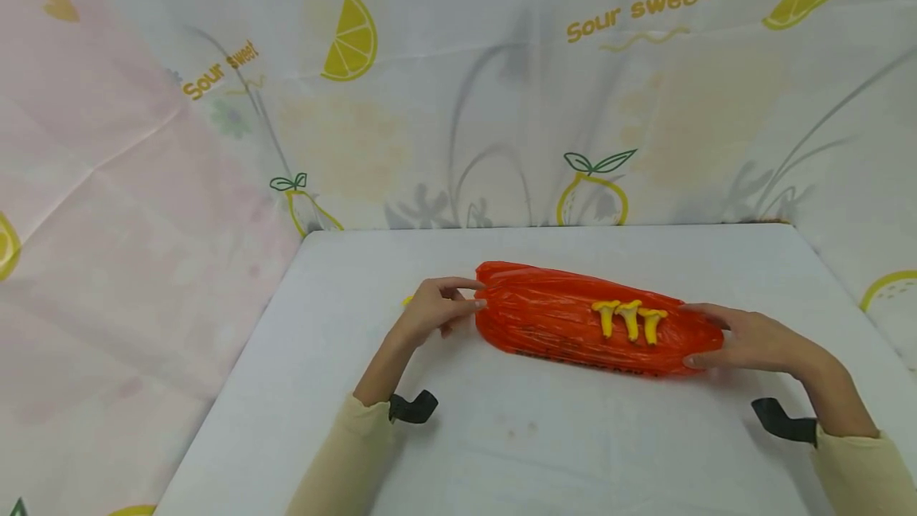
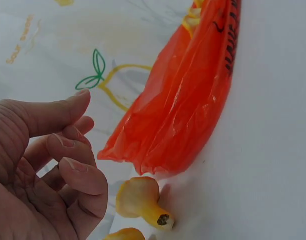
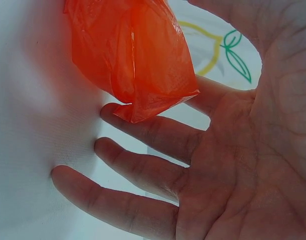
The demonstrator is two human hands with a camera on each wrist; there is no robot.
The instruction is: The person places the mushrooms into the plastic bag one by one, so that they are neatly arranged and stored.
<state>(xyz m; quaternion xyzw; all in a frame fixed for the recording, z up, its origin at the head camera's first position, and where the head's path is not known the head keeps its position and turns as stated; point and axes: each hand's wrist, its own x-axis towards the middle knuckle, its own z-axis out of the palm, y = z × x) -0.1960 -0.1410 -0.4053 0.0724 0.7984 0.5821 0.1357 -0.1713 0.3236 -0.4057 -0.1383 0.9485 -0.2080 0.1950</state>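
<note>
A long red plastic bag [image 1: 544, 317] lies across the white table, dark lettering along its near side. On top of it, towards the right, sit three yellow chanterelle-like mushrooms [image 1: 630, 320] side by side. My left hand [image 1: 433, 310] is at the bag's left end with loosely bent fingers and nothing in its grasp; the left wrist view shows a gap between thumb and fingers. Spread around the right end is my right hand [image 1: 752, 341], thumb on the near side, fingers fairly straight and fingertips low by the tabletop. The folded bag end [image 3: 148, 100] overlaps its fingers.
Another yellow mushroom [image 2: 140, 200] lies past the bag's left end, with part of a further yellow piece [image 2: 125, 234] at the frame's bottom. A lemon-print cloth [image 1: 458, 86] hangs behind the white table [image 1: 501, 452]. Black wrist mounts [image 1: 415, 407] project from both sleeves.
</note>
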